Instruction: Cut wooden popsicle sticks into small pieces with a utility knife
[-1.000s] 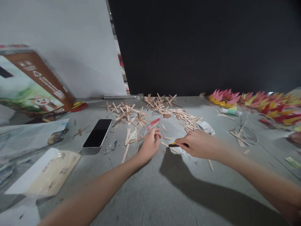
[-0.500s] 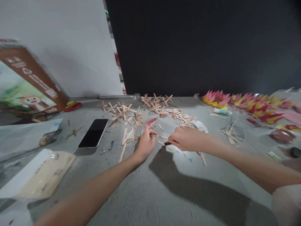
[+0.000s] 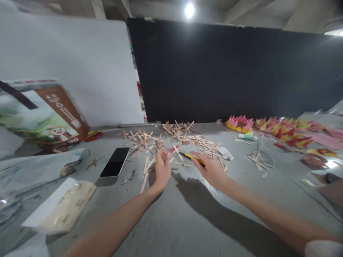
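My right hand [image 3: 213, 171] grips a yellow and black craft knife [image 3: 197, 159], its dark front end pointing left over the table. To the left, my left hand [image 3: 162, 171] has its fingers curled together; what they hold, if anything, is hidden. A red item [image 3: 173, 150] shows just beyond its fingertips, beside a short wooden stick [image 3: 178, 152]. Another wooden stick [image 3: 182, 164] lies flat between the two hands. Behind them is a pile of crossed wooden sticks [image 3: 144, 139], and loose sticks [image 3: 205, 142] lie heaped to its right.
A phone [image 3: 115, 162] and a packet [image 3: 68, 207] lie on the left, before a printed bag [image 3: 61, 121]. Scissors [image 3: 93, 136] rest near the bag. Pink and yellow paper shapes [image 3: 239, 123], a glue stick [image 3: 247, 136] and a cable [image 3: 270, 160] are on the right. A black panel [image 3: 227, 71] stands behind.
My view has tilted up. My right hand has raised and turned the knife, which now shows plainly. My left hand has drawn back from the stick between the hands, fingers more curled.
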